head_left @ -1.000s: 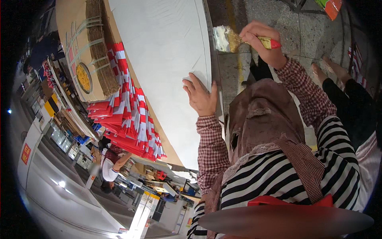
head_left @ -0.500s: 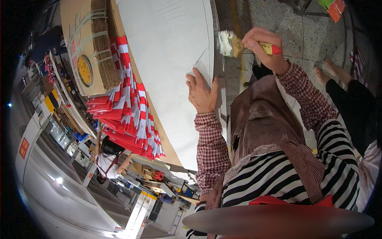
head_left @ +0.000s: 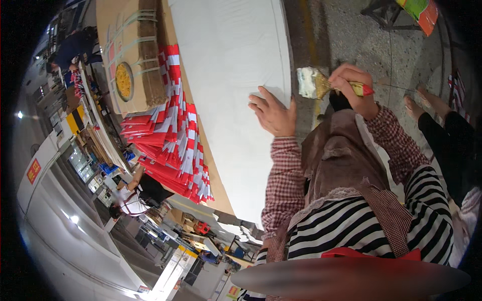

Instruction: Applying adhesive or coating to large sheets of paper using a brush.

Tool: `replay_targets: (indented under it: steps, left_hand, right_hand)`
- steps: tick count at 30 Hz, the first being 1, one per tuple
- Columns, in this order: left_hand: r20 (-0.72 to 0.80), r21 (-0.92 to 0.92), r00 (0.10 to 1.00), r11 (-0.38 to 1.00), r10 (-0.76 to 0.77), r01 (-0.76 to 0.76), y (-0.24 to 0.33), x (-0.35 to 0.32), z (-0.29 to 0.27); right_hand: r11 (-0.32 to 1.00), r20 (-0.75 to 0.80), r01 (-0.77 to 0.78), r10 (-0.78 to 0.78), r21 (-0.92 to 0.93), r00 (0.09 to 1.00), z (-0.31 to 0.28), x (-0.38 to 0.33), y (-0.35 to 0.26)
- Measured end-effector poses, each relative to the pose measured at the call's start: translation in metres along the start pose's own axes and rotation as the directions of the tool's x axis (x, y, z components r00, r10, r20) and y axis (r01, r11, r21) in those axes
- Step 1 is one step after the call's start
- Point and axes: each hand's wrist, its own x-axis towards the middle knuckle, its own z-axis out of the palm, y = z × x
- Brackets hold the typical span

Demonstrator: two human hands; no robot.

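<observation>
My left hand [head_left: 274, 113] lies with its fingers spread on a large white sheet [head_left: 236, 65], close to the sheet's right edge. My right hand [head_left: 355, 89] is closed around the handle of a flat paintbrush [head_left: 321, 84]. The handle is yellowish with a red end, and thick white paste coats the bristles. The brush is in the air just right of the sheet's edge, apart from it, with its bristles pointing left.
Left of the sheet, a spread pile of red-and-white folded paper pieces [head_left: 173, 145] lies on brown board [head_left: 213, 170]. Behind it stands a strapped cardboard bundle [head_left: 150, 70] with a roll of yellow tape [head_left: 124, 82]. Another person [head_left: 133, 198] works farther left, and a person's feet [head_left: 427, 100] show at right.
The raised, creased flap of sheet beside my left hand now lies flat. My left hand stays spread there, and my right hand still holds the brush beside the edge. The whole view has shifted.
</observation>
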Motion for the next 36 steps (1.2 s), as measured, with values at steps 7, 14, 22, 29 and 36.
replay_targets:
  steps: [7, 14, 22, 29, 36]
  left_hand:
    - [-0.047, 0.131, 0.993, 0.985, -0.109, 0.115, -0.022, -0.058, 0.016]
    - [0.143, -0.186, 0.982, 0.978, 0.125, -0.098, -0.06, -0.044, -0.021]
    - [0.186, -0.255, 0.973, 0.963, 0.139, -0.09, -0.069, -0.036, -0.031]
    - [0.15, -0.256, 0.977, 0.96, 0.155, -0.112, -0.066, -0.035, -0.03]
    - [0.09, -0.139, 0.986, 0.982, 0.14, -0.127, -0.061, -0.042, -0.018]
  right_hand:
    - [0.993, -0.009, 0.035, -0.036, -0.111, 0.999, 0.004, -0.018, 0.01]
    - [0.98, -0.044, 0.168, -0.174, -0.111, 0.984, 0.016, 0.001, 0.021]
    - [0.986, -0.003, 0.137, -0.138, -0.094, 0.99, 0.039, -0.016, 0.026]
    - [0.974, -0.044, 0.195, -0.201, -0.117, 0.979, 0.033, -0.011, 0.019]
    - [0.995, 0.051, 0.081, -0.078, -0.056, 0.996, 0.039, -0.046, 0.017]
